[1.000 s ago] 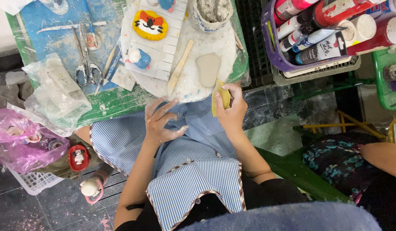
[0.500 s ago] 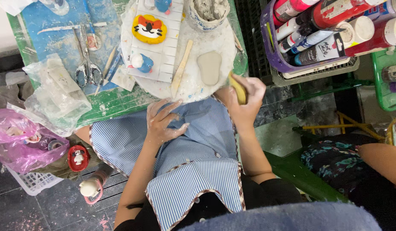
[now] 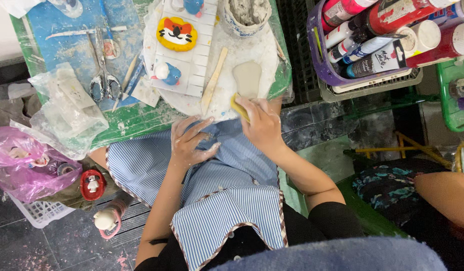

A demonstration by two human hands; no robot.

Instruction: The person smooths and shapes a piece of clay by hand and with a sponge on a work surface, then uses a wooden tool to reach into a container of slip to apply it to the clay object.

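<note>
The flat clay slab (image 3: 247,78) looks matt and pale grey, the sponge (image 3: 239,107) beside it soft and yellow. A bare wooden stick (image 3: 213,80) lies on the chalky, smeared board (image 3: 252,47). The scissors (image 3: 102,70) are dull metal, the apron (image 3: 232,180) striped cloth, and the bag (image 3: 66,115) crinkled glossy plastic.

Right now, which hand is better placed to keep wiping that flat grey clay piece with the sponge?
The right hand, probably. It holds the yellow sponge at the edge of the flat clay piece on the round board. The left hand rests empty on the striped apron, off the board.
</note>
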